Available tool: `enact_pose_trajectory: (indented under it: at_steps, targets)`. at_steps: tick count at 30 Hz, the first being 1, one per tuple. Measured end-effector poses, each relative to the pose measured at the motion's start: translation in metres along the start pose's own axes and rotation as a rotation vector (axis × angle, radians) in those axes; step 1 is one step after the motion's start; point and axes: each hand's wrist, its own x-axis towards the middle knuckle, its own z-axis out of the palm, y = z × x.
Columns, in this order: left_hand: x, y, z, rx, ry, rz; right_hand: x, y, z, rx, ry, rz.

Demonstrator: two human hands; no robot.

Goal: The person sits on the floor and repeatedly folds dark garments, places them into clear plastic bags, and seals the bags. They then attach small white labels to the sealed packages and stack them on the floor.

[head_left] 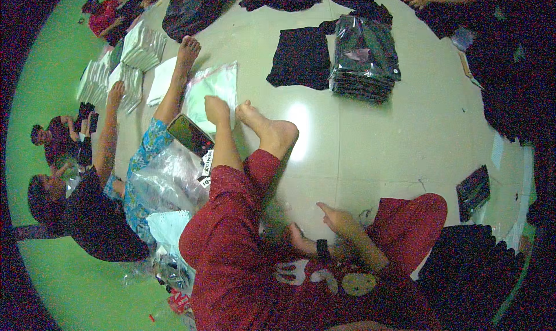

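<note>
In the middle of the lower half, my right hand (pixel 341 221) is held above the tiled floor with its index finger stretched out and nothing visible in its grasp. Close by on its left is what looks like my left hand (pixel 300 242), dim and smeared, with a black wristband (pixel 322 249) beside it. Its fingers cannot be made out. Both are just in front of my printed red shirt (pixel 359 299), apart from the garments. A red trouser knee (pixel 414 212) is to the right; bare feet, one of them a side-turned foot (pixel 275 131), are farther off.
Bagged black garments (pixel 365 59) are stacked beside a folded black garment (pixel 299 59). At left are a phone (pixel 190 134), clear plastic bags (pixel 168 177), a pale green packet (pixel 200 91) and white stacks (pixel 142 46). Dark folded clothes (pixel 469 279) lie right. A person (pixel 87 215) sits left.
</note>
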Motion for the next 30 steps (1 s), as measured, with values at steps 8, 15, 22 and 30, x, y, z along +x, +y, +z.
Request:
enact_pose_trajectory:
  at_steps: [8, 15, 22, 30]
  targets:
    - [-0.117, 0.065, -0.068, -0.402, -0.208, 0.648, -0.007, 0.014, -0.027, -0.08, 0.067, 0.175]
    - [-0.34, 0.039, -0.069, -0.212, -1.076, 0.411, -0.046, 0.017, -0.082, 0.234, 0.37, 0.061]
    - [-0.425, 0.016, -0.047, -1.113, -1.484, -0.481, -0.041, 0.023, -0.06, 0.343, 0.498, -0.132]
    - [-0.365, 0.009, -0.073, -0.245, -0.626, 0.524, -0.021, 0.027, -0.024, -0.099, 0.397, -0.15]
